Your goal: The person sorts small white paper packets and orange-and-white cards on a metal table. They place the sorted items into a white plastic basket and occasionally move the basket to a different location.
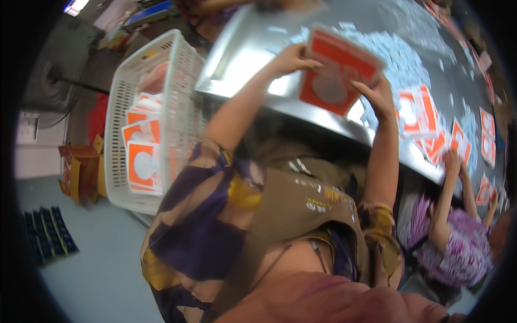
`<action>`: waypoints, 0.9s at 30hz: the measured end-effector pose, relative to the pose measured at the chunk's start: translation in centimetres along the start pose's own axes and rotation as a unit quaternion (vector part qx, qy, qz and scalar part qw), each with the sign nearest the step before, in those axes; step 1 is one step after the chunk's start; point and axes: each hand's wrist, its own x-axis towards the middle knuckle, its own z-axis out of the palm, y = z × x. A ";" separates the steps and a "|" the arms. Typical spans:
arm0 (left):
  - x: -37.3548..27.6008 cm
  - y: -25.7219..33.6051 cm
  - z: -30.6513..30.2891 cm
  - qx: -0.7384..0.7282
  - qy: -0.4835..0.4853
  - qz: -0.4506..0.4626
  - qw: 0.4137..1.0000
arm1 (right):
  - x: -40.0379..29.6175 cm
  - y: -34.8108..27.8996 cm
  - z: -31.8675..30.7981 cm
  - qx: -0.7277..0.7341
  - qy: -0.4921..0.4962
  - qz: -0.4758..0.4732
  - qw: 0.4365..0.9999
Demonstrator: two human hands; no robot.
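A stack of flat orange-and-white printed packets [335,76] is raised above the near edge of a metal table [307,111]. My left hand [297,60] grips its left side, thumb across the front. At the stack's right side my right hand [377,95] holds on, thumb on the front face. Blur hides how many packets are in it. Beyond lies a wide heap of small pale blue-white pieces [391,56]. More orange-and-white packets [418,111] are piled on the table to the right of my right hand.
A white perforated plastic basket [173,80] with similar packets [143,165] stands at my left. To the right, a co-worker in a purple patterned top [456,246] handles packets at the same table. Open cardboard boxes [83,173] and a standing fan [52,76] are farther left.
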 end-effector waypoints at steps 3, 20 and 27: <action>-1.0 -1.7 0.6 -0.009 0.052 0.018 0.998 | -0.6 1.0 2.4 0.121 -0.003 0.052 0.991; -13.1 16.0 -14.5 0.028 0.186 0.264 0.946 | -7.2 3.8 3.1 -0.400 -0.079 0.073 0.910; -31.8 16.4 -25.9 0.012 0.461 0.248 0.852 | -7.6 2.6 4.2 -0.380 -0.058 0.027 0.923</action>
